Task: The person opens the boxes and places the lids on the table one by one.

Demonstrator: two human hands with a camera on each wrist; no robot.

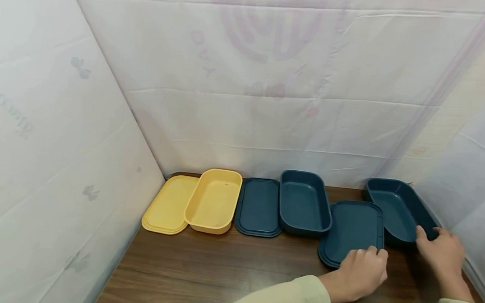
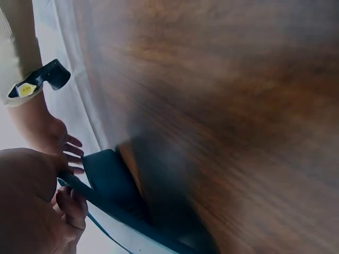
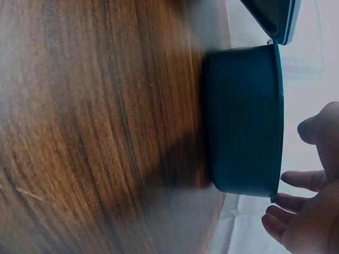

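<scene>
My left hand [image 1: 371, 254] grips the near right edge of a dark blue lid [image 1: 353, 226] on the wooden table; in the left wrist view its fingers [image 2: 71, 203] curl under the lid's rim [image 2: 122, 214]. To the right stands a dark blue container [image 1: 398, 210], tilted against the lid. My right hand [image 1: 427, 233] is at its near rim with the fingers loosely spread. In the right wrist view those fingers [image 3: 296, 203] reach beside the container's wall [image 3: 241, 116] without closing on it.
Along the back stand a yellow lid [image 1: 167, 211], a yellow container [image 1: 215, 200], another dark blue lid [image 1: 259, 207] and another dark blue container [image 1: 304, 201]. White sheeting walls [image 1: 269, 103] close in the left, back and right. Bare wooden table [image 1: 221, 268] lies in front.
</scene>
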